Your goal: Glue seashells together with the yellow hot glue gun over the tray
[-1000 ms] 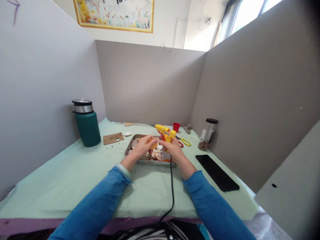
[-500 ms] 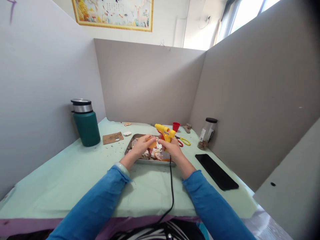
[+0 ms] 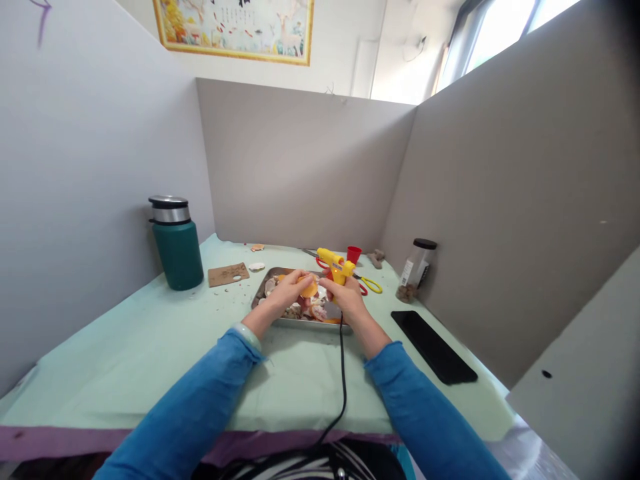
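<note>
My right hand (image 3: pixel 346 298) grips a yellow glue gun (image 3: pixel 334 265) by its handle, nozzle pointing up and to the left; its black cord (image 3: pixel 343 373) runs down off the table's front edge. My left hand (image 3: pixel 285 292) pinches a small orange shell (image 3: pixel 309 289) right beside the gun. Both hands hover over a metal tray (image 3: pixel 295 323) that holds several shells.
A green flask (image 3: pixel 176 244) stands at the left, a cardboard piece (image 3: pixel 228 274) near it. A red cup (image 3: pixel 354 254), yellow-handled scissors (image 3: pixel 369 285), a black-lidded jar (image 3: pixel 416 271) and a black phone (image 3: pixel 433 346) lie to the right. Grey partition walls enclose the table.
The glue gun's nozzle has tipped a little higher and the orange shell shows more between my fingers. The view has shifted slightly; hands stay over the tray.
</note>
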The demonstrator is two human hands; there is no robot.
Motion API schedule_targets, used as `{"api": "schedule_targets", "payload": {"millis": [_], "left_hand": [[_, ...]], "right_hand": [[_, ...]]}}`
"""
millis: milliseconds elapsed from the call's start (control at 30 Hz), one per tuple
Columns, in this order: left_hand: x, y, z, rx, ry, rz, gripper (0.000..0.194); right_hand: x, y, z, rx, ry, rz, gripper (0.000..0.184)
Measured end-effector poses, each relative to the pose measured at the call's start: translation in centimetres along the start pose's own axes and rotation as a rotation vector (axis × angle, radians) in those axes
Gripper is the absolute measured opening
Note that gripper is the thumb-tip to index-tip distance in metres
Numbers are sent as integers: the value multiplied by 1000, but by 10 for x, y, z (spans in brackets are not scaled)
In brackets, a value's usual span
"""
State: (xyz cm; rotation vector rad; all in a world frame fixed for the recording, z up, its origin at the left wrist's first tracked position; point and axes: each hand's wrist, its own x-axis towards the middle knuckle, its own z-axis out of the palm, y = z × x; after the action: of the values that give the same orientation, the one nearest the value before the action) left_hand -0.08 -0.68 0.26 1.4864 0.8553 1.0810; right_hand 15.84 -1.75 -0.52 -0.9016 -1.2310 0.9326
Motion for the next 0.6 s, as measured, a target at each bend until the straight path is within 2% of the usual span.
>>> {"api": "schedule_targets", "payload": {"millis": [200,367,600], "left_hand": [[4,-4,-6,-66,183,7,36],[7,-7,-9,-135,183,-41,35],[6,-7,-10,-175,147,-39,38]], "right_hand": [[0,1,0,29,-13,-7,37],[1,3,0,-25,-17,-12,35],[1,3,-1,-29,-24,-23,36]]}}
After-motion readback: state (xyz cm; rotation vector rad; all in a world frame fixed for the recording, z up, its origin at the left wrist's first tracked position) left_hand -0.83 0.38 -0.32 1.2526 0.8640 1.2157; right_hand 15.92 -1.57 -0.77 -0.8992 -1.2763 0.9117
